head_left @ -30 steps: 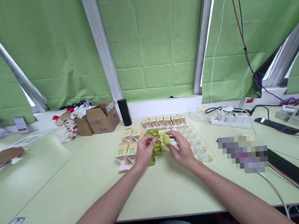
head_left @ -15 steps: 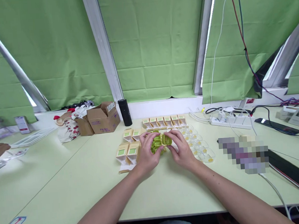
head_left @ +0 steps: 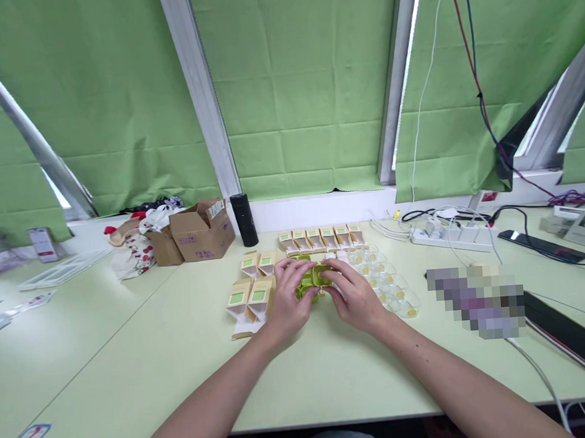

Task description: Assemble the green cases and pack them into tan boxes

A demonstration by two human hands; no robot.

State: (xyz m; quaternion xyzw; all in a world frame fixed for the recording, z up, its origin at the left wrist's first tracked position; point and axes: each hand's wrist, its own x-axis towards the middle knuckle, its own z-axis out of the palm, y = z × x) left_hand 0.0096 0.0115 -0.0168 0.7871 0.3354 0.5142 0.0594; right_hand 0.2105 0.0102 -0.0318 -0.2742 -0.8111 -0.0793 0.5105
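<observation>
Both of my hands rest together over a cluster of small green cases [head_left: 311, 279] in the middle of the pale green table [head_left: 132, 363]. My left hand [head_left: 287, 298] covers the left side of the cluster, fingers curled on a case. My right hand [head_left: 352, 295] presses on the right side, fingertips on a green case. Open beige cartons with green labels [head_left: 251, 300] lie just left of my left hand. A row of the same cartons [head_left: 321, 238] stands behind the hands. Clear plastic trays with yellow dots [head_left: 392, 285] lie to the right.
A black cylinder [head_left: 244, 220], brown cardboard boxes [head_left: 200, 229] and a printed bag [head_left: 133, 251] stand at the back left. A white power strip [head_left: 452, 236] with cables, a dark phone [head_left: 542, 245] and a black flat object [head_left: 574, 341] lie on the right.
My right hand brought a green case down onto the cluster and both hands closed in over it. Another person's hand at the far left edge has gone out of view.
</observation>
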